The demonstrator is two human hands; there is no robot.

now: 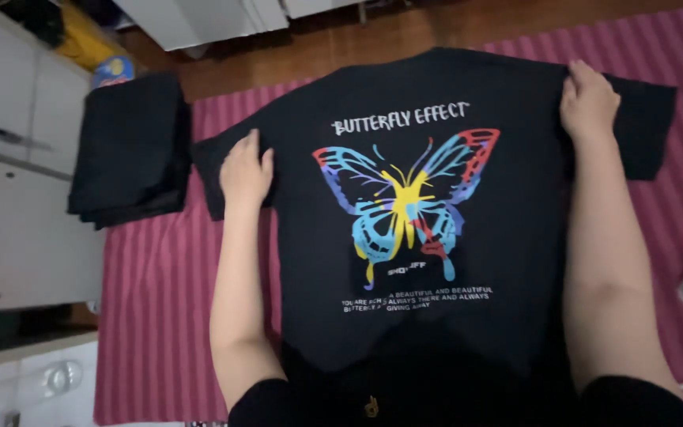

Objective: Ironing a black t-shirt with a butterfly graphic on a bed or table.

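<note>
Black T-shirt (507, 237), butterfly print up, spread flat on striped pink mat (160, 316). Left hand (245, 170) flat on one sleeve, fingers together; right hand (588, 99) curled over opposite shoulder edge. Folded black stack (130, 146) nearby.

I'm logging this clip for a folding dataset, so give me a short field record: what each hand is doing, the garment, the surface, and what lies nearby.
left hand: flat on the T-shirt near its left sleeve
right hand: on the shirt's right shoulder, fingers curled at the edge
T-shirt: black, spread flat, colourful butterfly print facing up
mat: pink striped, under the shirt
stack of black clothes: folded, at the mat's left edge
</note>
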